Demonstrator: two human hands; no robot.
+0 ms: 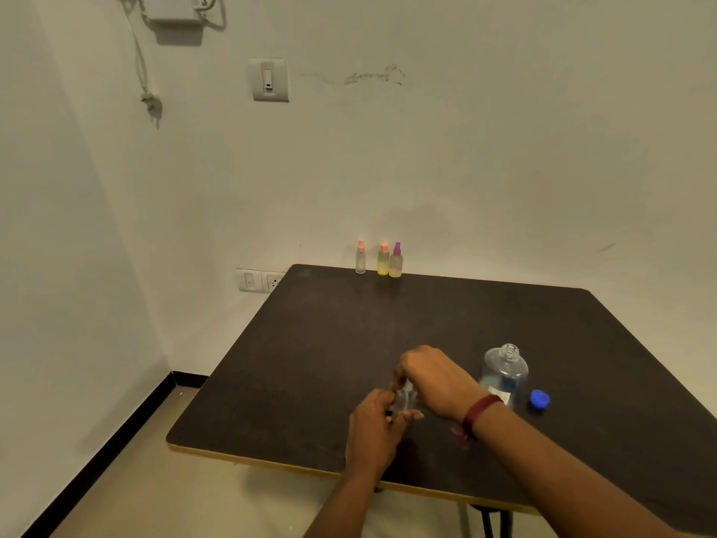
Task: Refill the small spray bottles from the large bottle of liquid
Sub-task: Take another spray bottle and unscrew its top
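Observation:
A small clear spray bottle (405, 399) stands near the table's front, gripped around its body by my left hand (374, 431). My right hand (434, 378) is closed over its top, hiding the cap. The large clear bottle (504, 372) stands uncapped just right of my right wrist, with its blue cap (539, 399) lying on the table beside it. Three more small spray bottles wait at the far edge: a clear one with a pink top (360, 258), a yellow one with a pink top (383, 260) and a yellowish one with a purple top (396, 261).
The dark table (329, 343) has a yellow front edge and stands against a white wall. Wall sockets (259, 280) sit left of the table's far corner. A cable and plug (152, 104) hang on the wall at upper left.

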